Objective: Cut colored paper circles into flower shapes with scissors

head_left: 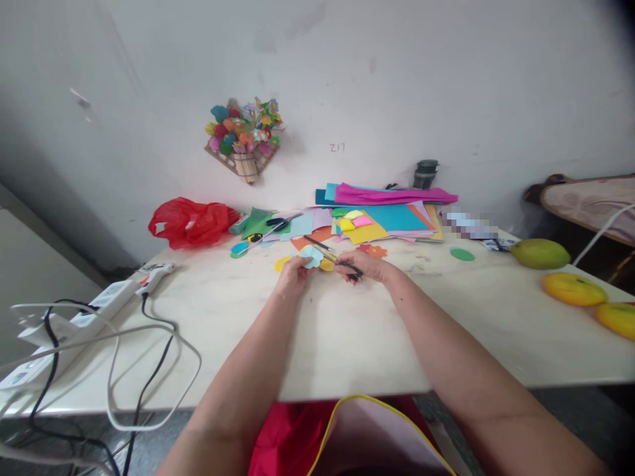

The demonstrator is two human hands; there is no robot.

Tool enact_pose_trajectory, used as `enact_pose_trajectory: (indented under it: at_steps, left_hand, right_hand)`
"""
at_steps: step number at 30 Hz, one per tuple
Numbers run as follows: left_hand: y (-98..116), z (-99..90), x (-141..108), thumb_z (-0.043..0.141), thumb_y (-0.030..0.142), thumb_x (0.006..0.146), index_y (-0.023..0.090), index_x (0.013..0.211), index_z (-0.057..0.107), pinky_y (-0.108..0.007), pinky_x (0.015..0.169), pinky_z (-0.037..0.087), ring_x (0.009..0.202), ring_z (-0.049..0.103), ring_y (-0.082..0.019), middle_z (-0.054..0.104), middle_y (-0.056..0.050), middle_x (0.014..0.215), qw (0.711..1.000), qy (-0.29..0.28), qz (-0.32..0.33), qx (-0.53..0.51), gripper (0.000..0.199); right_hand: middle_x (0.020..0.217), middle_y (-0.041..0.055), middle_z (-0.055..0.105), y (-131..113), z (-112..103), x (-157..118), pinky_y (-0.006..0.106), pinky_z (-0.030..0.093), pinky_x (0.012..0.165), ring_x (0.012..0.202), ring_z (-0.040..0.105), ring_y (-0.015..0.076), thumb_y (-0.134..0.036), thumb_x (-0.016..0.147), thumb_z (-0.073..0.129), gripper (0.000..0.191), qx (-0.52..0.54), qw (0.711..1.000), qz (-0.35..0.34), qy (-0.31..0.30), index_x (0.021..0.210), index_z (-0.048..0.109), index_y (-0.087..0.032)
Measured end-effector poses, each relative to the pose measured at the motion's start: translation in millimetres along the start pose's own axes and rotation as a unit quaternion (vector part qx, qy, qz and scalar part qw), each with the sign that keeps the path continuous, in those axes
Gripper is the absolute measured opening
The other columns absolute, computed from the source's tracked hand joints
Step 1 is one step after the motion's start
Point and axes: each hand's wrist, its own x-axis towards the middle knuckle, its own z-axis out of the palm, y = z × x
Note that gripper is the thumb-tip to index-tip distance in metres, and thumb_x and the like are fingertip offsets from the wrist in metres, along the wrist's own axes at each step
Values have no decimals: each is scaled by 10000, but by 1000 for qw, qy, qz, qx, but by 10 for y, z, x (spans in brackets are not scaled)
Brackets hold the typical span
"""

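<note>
Between the fingers of my left hand is a light blue paper flower with rounded petals. My right hand grips dark-handled scissors, whose blades point left toward the flower's edge. Whether the blades touch the paper I cannot tell. Yellow paper pieces lie on the table beside and behind the flower. Just beyond my right hand is an orange-red paper flower. A dark pencil-like stick lies behind the light blue flower.
Stacked coloured paper lies along the wall with a magenta roll on top. A second pair of scissors is near a red plastic bag. Power strips and cables occupy the left; mangoes sit at the right.
</note>
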Motion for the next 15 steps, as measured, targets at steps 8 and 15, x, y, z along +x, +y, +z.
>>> enact_pose_trajectory:
  at_steps: [8,15]
  left_hand:
    - [-5,-4,8,602,9,582,112,658,596,-217,528,540,581,622,-132,655,-45,655,1000,-3,-3,0,128]
    - [-1,6,-11,597,4,583,115,662,589,-220,534,541,575,620,-130,651,-38,650,1000,-4,-5,-3,136]
  right_hand:
    - [554,-26,552,24,2,9,167,285,341,400,482,62,-462,780,598,321,6,1000,-11,-3,796,535,-147]
    - [550,-22,556,1,13,-2,170,285,340,402,484,65,-469,779,595,329,6,1000,-15,2,783,535,-146]
